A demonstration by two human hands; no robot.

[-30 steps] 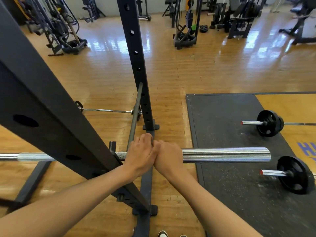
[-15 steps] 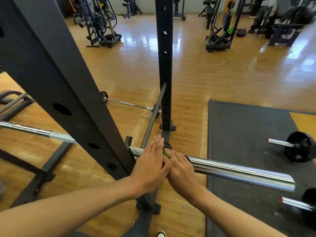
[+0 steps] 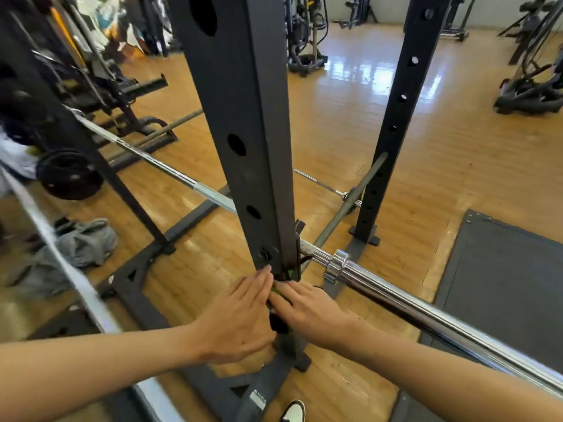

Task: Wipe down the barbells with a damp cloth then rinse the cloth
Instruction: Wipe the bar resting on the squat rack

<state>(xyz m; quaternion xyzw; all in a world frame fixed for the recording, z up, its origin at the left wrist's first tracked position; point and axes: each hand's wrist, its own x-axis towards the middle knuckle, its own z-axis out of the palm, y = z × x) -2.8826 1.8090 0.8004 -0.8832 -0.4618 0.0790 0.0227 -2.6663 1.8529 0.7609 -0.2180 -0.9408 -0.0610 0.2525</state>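
No writing can be read anywhere. The one label (image 3: 257,402) in sight is a small white sticker with dark print on the base foot of the black rack (image 3: 243,123), low in the view, and its print is too small and blurred to make out.

Cloth (image 3: 276,290) was mostly buried between left hand (image 3: 240,315) and right hand (image 3: 307,309), just a green sliver. Barbell (image 3: 426,312) ran off the right edge, middle behind the upright (image 3: 243,117).

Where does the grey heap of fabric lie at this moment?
In the head view, the grey heap lies on the wood floor at the left, beside the rack base and nearer to the camera than the black plate.
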